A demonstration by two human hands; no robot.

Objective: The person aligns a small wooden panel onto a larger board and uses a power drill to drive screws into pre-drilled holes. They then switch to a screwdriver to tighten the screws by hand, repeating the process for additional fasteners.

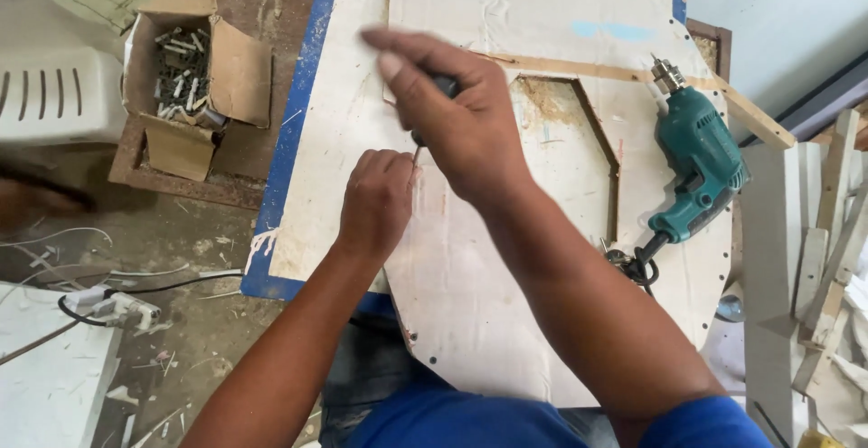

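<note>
Right hand: the right hand is over the middle of the pale board, its grip clamped on a dark-handled tool; the forefinger stretches out to the left, blurred.
Dark-handled tool: only a bit of the black handle shows between thumb and fingers, and a thin dark shaft comes out below the palm, pointing down toward the board; the tip is hidden between the two hands, so its kind cannot be told for sure.
Left hand: the left hand rests as a loose fist on the board just below and left of the right hand, fingertips pinched together beside the tool's shaft; whether something small sits between them cannot be told.
Pale board: it lies flat on the tabletop, whose blue edge shows along the left; small dark holes run near the board's rim, and an angular cut-out with sawdust in it opens just right of the right hand.
Drill: a teal electric drill lies on the board's right part, chuck toward the far end, its black cord coiled at the handle, well apart from both hands.
Wood strip: a thin wooden strip lies slantwise across the board beyond the cut-out.
Cardboard box: an open cardboard box of grey fasteners stands to the left, off the tabletop.
</note>
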